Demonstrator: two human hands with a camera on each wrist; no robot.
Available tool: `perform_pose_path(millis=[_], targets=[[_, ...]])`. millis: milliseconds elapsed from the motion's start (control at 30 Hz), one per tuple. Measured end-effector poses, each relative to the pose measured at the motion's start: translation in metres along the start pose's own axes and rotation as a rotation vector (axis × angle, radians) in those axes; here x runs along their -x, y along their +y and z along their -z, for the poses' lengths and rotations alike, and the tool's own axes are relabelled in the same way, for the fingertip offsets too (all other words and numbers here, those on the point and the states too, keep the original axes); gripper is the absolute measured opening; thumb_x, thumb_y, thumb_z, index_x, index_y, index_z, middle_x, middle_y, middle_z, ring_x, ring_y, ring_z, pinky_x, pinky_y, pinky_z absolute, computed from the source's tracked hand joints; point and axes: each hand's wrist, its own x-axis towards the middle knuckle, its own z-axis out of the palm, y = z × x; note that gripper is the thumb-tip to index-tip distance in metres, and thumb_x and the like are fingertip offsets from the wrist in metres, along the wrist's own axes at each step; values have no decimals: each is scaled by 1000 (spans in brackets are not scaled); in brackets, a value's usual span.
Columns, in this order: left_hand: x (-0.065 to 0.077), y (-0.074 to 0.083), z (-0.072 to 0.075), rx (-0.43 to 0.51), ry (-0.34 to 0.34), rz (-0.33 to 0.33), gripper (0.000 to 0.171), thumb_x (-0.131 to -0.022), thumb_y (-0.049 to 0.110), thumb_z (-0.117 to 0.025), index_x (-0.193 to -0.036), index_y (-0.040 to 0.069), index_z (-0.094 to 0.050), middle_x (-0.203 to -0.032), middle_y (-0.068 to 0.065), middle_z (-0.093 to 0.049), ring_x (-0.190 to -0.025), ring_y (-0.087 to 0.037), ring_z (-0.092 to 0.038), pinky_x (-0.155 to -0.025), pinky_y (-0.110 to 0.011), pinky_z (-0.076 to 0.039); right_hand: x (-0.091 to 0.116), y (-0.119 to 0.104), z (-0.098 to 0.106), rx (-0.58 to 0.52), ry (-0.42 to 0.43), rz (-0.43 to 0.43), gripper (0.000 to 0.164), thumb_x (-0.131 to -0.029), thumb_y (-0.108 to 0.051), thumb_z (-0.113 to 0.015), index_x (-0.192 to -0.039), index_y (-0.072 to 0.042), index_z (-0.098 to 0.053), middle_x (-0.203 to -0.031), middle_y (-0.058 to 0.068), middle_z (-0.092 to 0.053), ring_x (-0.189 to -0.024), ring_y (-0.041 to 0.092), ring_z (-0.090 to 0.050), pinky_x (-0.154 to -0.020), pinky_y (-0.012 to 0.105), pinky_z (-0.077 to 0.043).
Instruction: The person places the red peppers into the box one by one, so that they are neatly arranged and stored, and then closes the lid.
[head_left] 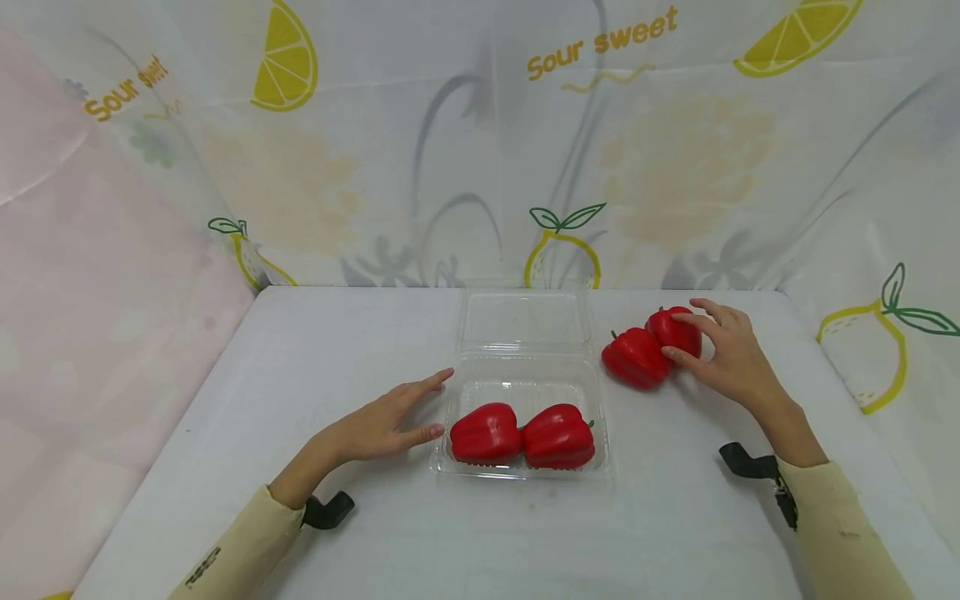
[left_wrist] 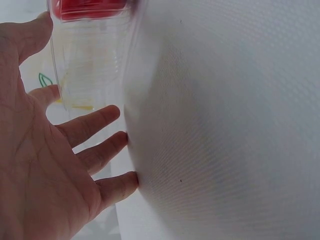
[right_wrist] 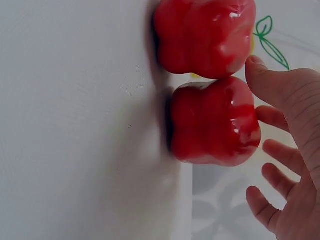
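Two red bell peppers (head_left: 558, 437) lie side by side in the base of a clear plastic clamshell box (head_left: 517, 477), whose lid (head_left: 525, 321) is folded back. My left hand (head_left: 390, 421) is beside the box's left wall, fingers spread, thumb and index fingertip right at its edge. On the table right of the box sit two more red bell peppers, a nearer one (head_left: 635, 358) and a farther one (head_left: 670, 330), against each other. My right hand (head_left: 723, 354) reaches over the farther pepper (right_wrist: 215, 122), thumb and fingers parted around it.
A white-covered table (head_left: 360, 533) bears everything. Behind it hangs a printed cloth (head_left: 450, 167) with lemon drawings, which continues along both sides. A black wrist mount (head_left: 327, 510) shows on the left arm, another (head_left: 750, 462) on the right.
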Motion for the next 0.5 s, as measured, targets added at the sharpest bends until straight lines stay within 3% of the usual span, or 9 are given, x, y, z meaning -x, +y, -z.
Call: perform_pose_path(millis=[200, 500], targets=[[0, -1, 0, -2, -1, 6, 80, -92, 60, -56, -158, 35, -17, -153, 2, -38, -140, -22, -34, -108, -55, -34, 3, 3, -1, -24, -44, -2, 59, -78, -16, -83, -130, -4, -58, -138, 27, -48, -124, 52, -37, -80, 72, -45], [0, -1, 0, 6, -4, 5, 80, -92, 59, -57, -158, 35, -18, -154, 1, -38, -140, -22, -34, -108, -55, -34, 6, 5, 0, -20, -16, 32, 58, -76, -17, -84, -127, -6, -60, -128, 22, -53, -118, 47, -42, -81, 69, -44]])
